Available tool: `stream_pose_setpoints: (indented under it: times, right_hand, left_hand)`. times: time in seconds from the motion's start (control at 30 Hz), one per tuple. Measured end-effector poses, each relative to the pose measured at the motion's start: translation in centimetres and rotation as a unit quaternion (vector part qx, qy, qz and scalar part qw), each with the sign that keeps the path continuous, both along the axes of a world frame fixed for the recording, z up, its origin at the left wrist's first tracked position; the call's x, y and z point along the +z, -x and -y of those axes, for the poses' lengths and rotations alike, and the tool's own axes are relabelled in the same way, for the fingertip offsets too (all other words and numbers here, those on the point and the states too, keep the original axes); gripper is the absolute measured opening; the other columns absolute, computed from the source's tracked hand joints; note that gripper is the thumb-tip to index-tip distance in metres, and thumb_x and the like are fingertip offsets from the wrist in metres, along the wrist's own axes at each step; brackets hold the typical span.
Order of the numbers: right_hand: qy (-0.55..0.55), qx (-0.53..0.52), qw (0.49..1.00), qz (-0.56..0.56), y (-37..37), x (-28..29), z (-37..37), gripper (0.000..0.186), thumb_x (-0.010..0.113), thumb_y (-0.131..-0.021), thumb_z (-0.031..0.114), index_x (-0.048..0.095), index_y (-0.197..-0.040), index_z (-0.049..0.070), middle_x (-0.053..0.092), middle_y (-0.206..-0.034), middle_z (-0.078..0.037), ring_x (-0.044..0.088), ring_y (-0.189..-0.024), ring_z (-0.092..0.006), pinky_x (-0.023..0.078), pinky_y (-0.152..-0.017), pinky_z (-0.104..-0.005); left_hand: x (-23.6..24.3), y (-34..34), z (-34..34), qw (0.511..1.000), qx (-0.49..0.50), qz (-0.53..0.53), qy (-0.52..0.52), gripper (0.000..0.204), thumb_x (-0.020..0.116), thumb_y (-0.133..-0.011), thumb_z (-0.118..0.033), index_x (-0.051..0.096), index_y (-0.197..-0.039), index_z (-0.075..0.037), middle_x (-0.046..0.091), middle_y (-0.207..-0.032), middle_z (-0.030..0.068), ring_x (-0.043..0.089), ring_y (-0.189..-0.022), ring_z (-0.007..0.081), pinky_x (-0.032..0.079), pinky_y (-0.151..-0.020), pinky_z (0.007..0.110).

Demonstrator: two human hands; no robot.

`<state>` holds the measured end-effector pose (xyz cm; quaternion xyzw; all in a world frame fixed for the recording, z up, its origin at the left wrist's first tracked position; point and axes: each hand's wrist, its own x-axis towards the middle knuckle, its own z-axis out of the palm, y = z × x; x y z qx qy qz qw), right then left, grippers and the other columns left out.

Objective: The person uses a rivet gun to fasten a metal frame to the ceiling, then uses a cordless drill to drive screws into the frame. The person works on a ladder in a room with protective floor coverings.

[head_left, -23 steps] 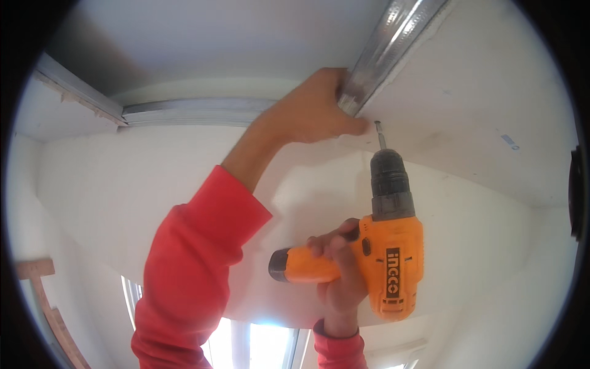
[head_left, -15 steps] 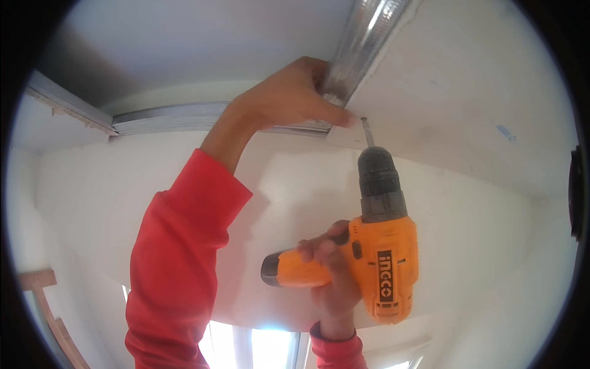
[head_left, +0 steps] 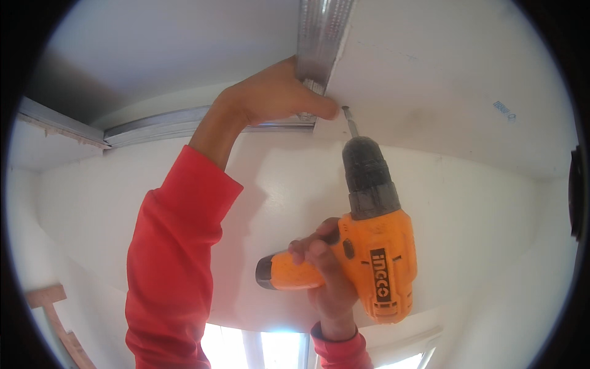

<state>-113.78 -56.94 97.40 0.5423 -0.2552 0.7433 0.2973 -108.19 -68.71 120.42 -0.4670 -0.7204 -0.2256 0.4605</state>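
My right hand [head_left: 332, 277] is wrapped round the grip of an orange and black cordless drill [head_left: 380, 267], a finger by its trigger. The drill points up, and its bit [head_left: 350, 123] ends in a small dark screw head [head_left: 345, 109] at the white ceiling board [head_left: 424, 98]. My left hand [head_left: 270, 98] reaches up and grips the end of a silver metal channel [head_left: 321, 43] at the board's edge. Its thumb lies over the channel's lower side, the tip close to the screw; the other fingers are hidden behind the channel.
Another metal channel [head_left: 160, 123] runs along the top of the white wall [head_left: 295, 178] and meets a further channel [head_left: 61, 122] at left. Above them is a recessed opening. A bright window [head_left: 279, 347] and a brown wooden frame [head_left: 58, 313] appear low in view.
The view has shifted, so the channel and both hands appear farther left. The drill leans a little more to the left at its tip. Both hands keep their holds.
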Motion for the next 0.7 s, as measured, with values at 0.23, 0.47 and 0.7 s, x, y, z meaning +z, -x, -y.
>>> stream_pose_setpoints:
  times: [0.23,0.47,0.7]
  right_hand:
    - [0.004,-0.026,1.000,-0.007,-0.4,0.0,0.0,0.031,0.059,-0.091,-0.007,0.051,-0.118,0.005,0.062,-0.100,-0.009,0.066,-0.073,-0.0210,0.059,-0.075,-0.0424]
    - [-0.012,-0.028,1.000,0.008,-0.5,0.2,0.0,0.031,0.062,-0.090,-0.006,0.052,-0.117,0.006,0.062,-0.092,-0.007,0.066,-0.070,-0.0199,0.059,-0.072,-0.0395]
    - [0.015,-0.029,0.999,0.009,-1.2,0.1,0.2,0.031,0.064,-0.090,-0.005,0.052,-0.117,0.006,0.062,-0.093,-0.007,0.066,-0.069,-0.0185,0.059,-0.071,-0.0383]
  left_hand:
    - [-0.3,-0.1,0.2,0.998,-0.049,0.033,0.018,0.047,0.085,-0.076,-0.021,0.072,-0.117,-0.001,0.073,-0.107,0.0084,0.068,-0.100,0.0197,0.053,-0.092,0.034]
    - [-0.5,-0.2,0.2,0.996,-0.080,0.037,0.012,0.042,0.085,-0.077,-0.016,0.073,-0.114,-0.001,0.073,-0.104,0.0070,0.068,-0.098,0.0188,0.053,-0.091,0.033]
    - [-0.3,-0.4,0.4,0.994,-0.085,0.065,0.013,0.045,0.083,-0.075,-0.015,0.072,-0.116,0.000,0.071,-0.111,0.0095,0.064,-0.105,0.0231,0.050,-0.096,0.035]
